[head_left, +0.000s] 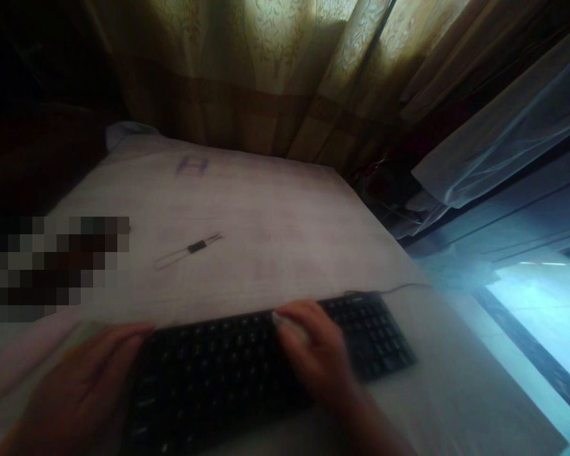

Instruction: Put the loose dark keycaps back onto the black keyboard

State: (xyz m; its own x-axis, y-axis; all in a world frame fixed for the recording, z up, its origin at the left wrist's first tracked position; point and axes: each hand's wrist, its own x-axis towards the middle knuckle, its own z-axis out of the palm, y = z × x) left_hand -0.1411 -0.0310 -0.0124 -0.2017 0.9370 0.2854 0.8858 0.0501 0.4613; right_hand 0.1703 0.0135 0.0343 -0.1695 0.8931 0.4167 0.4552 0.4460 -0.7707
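A black keyboard [209, 373] lies at a slant on the white cloth, its cable leading off from the far right corner. My left hand [85, 380] is closed at the keyboard's left edge, its fingertips at the far left corner. Over the right half of the keys, my right hand [318, 354] is closed around a small whitish wad [292, 329], perhaps cloth or tissue. Most of that wad is hidden by the fingers, and blur softens both hands and keys.
Beyond the keyboard lies a thin looped metal tool with a black band, like tweezers [197, 247]. The white cloth [266, 209] bears a purple mark [192, 166]. A patterned curtain [266, 76] hangs behind. A pixelated patch covers something at left.
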